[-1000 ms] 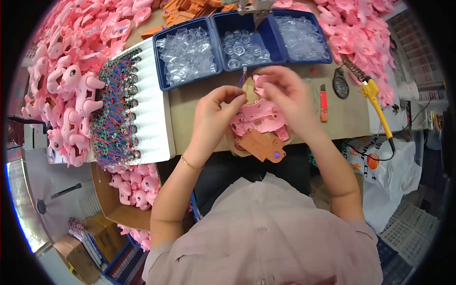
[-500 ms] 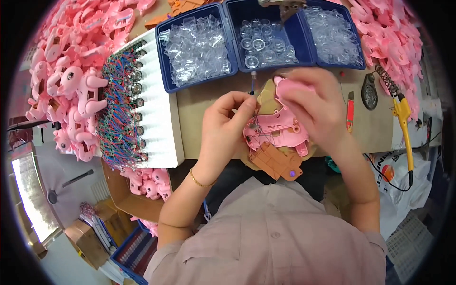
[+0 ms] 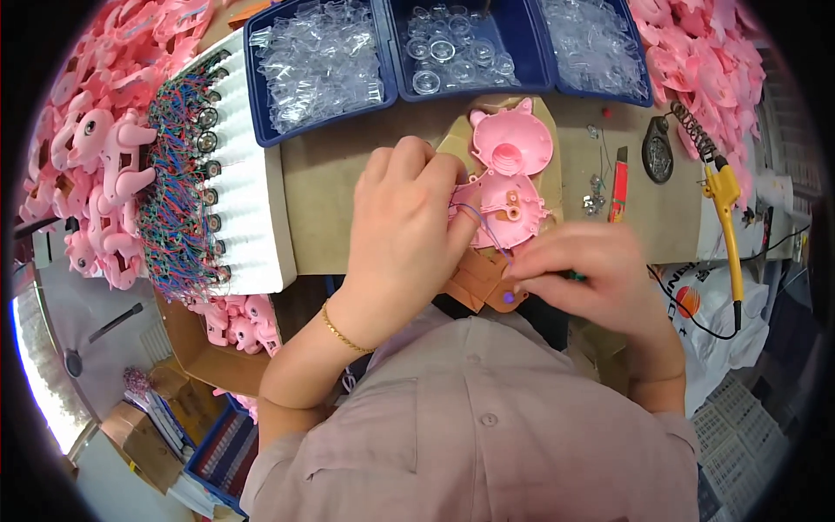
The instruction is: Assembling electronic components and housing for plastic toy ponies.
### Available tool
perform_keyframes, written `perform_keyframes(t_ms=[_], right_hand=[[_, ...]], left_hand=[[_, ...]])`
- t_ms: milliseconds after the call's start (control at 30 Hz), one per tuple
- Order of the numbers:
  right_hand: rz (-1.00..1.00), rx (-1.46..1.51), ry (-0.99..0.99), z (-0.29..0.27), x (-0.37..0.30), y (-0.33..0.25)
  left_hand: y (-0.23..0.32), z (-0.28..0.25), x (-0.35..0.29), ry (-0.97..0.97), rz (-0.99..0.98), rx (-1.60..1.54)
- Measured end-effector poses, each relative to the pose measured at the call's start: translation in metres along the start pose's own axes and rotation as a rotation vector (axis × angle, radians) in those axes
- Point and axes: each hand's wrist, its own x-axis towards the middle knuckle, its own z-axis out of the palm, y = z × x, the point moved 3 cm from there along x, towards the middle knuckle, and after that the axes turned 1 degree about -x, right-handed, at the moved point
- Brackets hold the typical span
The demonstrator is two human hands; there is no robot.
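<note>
Over the tan worktop (image 3: 326, 217), the right hand (image 3: 591, 271) reaches inward, pinching a thin wire (image 3: 490, 229); the left hand (image 3: 404, 213) arches knuckles-up, its grip hidden from me. Between them sits a pink shell (image 3: 527, 214), beside an orange part (image 3: 477, 280).

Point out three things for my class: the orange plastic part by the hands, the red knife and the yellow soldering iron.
Orange plastic part (image 3: 477, 277): head view, its flat face.
Red knife (image 3: 619, 189): head view, its handle.
Yellow soldering iron (image 3: 731, 235): head view, its handle.
</note>
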Motion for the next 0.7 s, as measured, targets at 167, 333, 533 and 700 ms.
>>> perform_keyframes(t_ms=[167,333,533,700], right_hand=[[0.079,-0.169,0.232,0.003,-0.002,0.003],[0.032,-0.531,0.196,0.028,0.008,0.029],[-0.011,-0.733,0.171,0.039,0.025,0.037],[-0.051,-0.807,0.171,0.044,0.025,0.037]], left_hand=[[-0.020,-0.011,0.001,0.083,0.169,-0.146],[-0.033,-0.001,0.000,0.003,0.064,-0.282],[-0.041,0.005,0.003,0.043,0.042,-0.454],[-0.037,0.016,-0.007,0.289,0.114,-0.252]])
